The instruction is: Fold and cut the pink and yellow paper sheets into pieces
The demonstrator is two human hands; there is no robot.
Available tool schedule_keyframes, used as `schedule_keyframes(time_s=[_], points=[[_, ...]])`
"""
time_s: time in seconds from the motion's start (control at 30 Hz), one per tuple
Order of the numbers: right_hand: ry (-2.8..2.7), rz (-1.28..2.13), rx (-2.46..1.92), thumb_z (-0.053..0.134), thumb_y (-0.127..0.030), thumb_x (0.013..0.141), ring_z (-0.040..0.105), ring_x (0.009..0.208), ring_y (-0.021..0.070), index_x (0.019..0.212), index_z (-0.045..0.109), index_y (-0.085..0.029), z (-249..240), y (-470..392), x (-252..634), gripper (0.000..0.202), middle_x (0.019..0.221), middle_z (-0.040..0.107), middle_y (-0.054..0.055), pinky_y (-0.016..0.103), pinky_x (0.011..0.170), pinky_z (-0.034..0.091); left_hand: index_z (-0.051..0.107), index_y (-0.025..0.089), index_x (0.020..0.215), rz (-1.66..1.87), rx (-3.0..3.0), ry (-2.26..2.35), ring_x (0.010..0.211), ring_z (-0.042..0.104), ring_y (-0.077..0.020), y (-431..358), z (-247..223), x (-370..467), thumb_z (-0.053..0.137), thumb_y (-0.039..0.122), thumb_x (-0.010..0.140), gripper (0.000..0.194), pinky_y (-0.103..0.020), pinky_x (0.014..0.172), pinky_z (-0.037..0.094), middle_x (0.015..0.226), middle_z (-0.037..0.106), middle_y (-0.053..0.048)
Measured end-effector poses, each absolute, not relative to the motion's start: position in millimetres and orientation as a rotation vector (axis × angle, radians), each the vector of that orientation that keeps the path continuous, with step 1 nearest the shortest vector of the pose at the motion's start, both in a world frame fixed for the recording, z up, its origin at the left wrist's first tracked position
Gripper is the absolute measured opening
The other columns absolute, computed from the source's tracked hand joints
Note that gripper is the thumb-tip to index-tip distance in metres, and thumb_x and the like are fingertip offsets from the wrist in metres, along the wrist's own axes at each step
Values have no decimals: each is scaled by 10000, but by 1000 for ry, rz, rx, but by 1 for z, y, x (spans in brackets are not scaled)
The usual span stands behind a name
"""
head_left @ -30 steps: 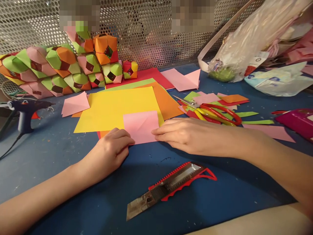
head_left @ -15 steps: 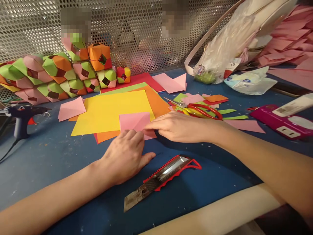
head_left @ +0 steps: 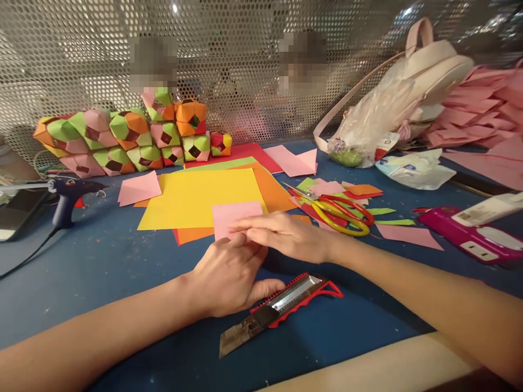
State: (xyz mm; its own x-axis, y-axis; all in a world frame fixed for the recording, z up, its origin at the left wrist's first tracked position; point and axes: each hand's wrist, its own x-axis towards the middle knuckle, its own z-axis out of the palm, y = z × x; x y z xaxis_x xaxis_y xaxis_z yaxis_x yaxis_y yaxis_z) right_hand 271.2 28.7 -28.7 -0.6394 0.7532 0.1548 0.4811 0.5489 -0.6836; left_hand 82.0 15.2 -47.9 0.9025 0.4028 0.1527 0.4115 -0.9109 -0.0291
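Observation:
A small piece of pink paper [head_left: 233,214] lies over the front edge of a yellow sheet [head_left: 196,198], its near part hidden under my fingers. My left hand [head_left: 231,275] presses on its near edge, palm down, with the thumb stretched out to the right. Flat across the paper and over the left fingertips lies my right hand [head_left: 286,234], fingers extended. Just in front of my left thumb rests a red utility knife [head_left: 281,310], its wide blade pointing to the lower left.
Scissors [head_left: 343,212] lie among paper scraps on the right, near a magenta power strip [head_left: 469,234]. A glue gun [head_left: 67,198] stands left. Folded paper balls [head_left: 131,128] are stacked against a perforated metal screen [head_left: 241,65]. A bag [head_left: 433,71] sits at the back right.
My right hand has moved left and flattened over the paper and my left fingers. The view has shifted, so everything sits a little lower.

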Motion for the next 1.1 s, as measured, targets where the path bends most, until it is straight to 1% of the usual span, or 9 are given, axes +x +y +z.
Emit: schedule_keyframes(time_s=[0.07, 0.13, 0.27, 0.37, 0.53, 0.7, 0.9, 1.0, 1.1], points=[[-2360, 1160, -864, 297, -562, 975, 437, 1340, 218, 1397, 467, -118, -32, 31, 265, 636, 1444, 478, 122, 400, 1129, 326, 591, 95, 1126, -273, -3026, -633, 1058, 571, -312, 17, -50, 82, 217, 579, 970, 631, -456, 874, 503, 1090, 668, -161], [-2365, 1316, -806, 236, -669, 938, 342, 1400, 232, 1467, 353, -121, -35, 37, 263, 771, 1510, 380, 128, 446, 1170, 241, 595, 99, 1111, -315, -3041, -621, 1091, 564, -316, 18, -51, 82, 236, 578, 968, 616, -452, 881, 498, 1131, 656, -171], [-2478, 1346, -841, 174, -727, 902, 146, 1467, 239, 1505, 254, -116, -36, 52, 263, 863, 1580, 209, 113, 475, 1203, 82, 595, 90, 1114, -332, -3050, -614, 1091, 572, -315, 17, -50, 82, 249, 578, 967, 616, -466, 893, 493, 1165, 645, -183], [-2633, 1258, -853, 123, -757, 876, 44, 1478, 235, 1511, 229, -105, -34, 65, 259, 916, 1600, 120, 105, 468, 1206, 19, 599, 77, 1117, -291, -3054, -626, 1076, 580, -319, 16, -49, 83, 264, 580, 965, 624, -488, 904, 493, 1136, 659, -178], [-2735, 1039, -849, 95, -713, 908, 23, 1481, 207, 1513, 205, -80, -40, 85, 246, 882, 1601, 99, 115, 437, 1208, -4, 584, 65, 1184, -318, -3030, -606, 1078, 570, -307, 15, -49, 83, 303, 585, 957, 634, -459, 914, 495, 1139, 661, -159], [-2773, 915, -856, 105, -668, 939, 49, 1479, 192, 1517, 217, -125, -49, 92, 246, 801, 1599, 119, 93, 433, 1208, 12, 579, 71, 1199, -341, -3001, -592, 1086, 557, -291, 15, -49, 81, 292, 574, 965, 624, -423, 924, 487, 1156, 656, -148], [-2810, 703, -1048, 214, -629, 958, 14, 1477, 208, 1530, 153, -166, -53, 82, 286, 739, 1602, 58, 80, 464, 1210, 29, 601, 99, 1147, -239, -3016, -645, 962, 588, -272, 14, -46, 81, 226, 609, 961, 660, -406, 766, 527, 1102, 669, -132], [-2795, 606, -1208, 280, -617, 953, 54, 1471, 227, 1526, 188, -192, -53, 74, 314, 719, 1597, 98, 72, 474, 1213, 63, 580, 100, 1193, -242, -2993, -636, 949, 582, -267, 14, -45, 80, 214, 608, 962, 668, -401, 722, 523, 1206, 633, -137], [-2762, 508, -1365, 359, -641, 921, 119, 1459, 278, 1508, 268, -212, -50, 69, 335, 733, 1579, 201, 67, 531, 1199, 111, 586, 104, 1183, -252, -2982, -625, 957, 573, -264, 14, -45, 80, 214, 606, 963, 662, -391, 717, 513, 1203, 628, -138]])
